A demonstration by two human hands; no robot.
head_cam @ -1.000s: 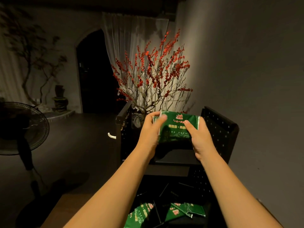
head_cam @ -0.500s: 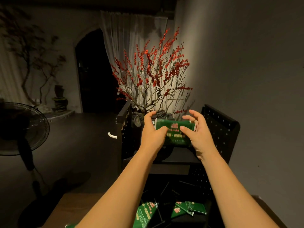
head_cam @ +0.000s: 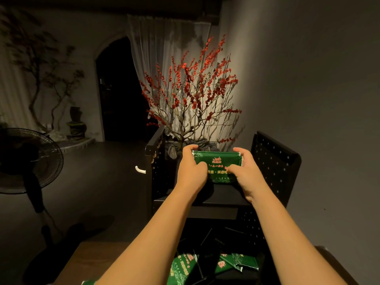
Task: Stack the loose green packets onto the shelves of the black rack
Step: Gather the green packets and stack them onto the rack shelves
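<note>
Both hands, left hand (head_cam: 192, 170) and right hand (head_cam: 247, 171), fingers curled round one green packet (head_cam: 216, 161) over black rack (head_cam: 275, 163) top shelf.

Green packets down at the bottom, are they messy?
Yes. The loose green packets lie scattered at odd angles below the black rack, some overlapping, not stacked. One green packet is held over the top shelf.

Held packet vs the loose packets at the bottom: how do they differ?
The held packet is gripped at both ends by the left hand and right hand, up at the rack top shelf; the loose packets lie untouched low down. The held packet sits level and squared, the loose packets are scattered at angles. Both share green wrappers with red print.
</note>
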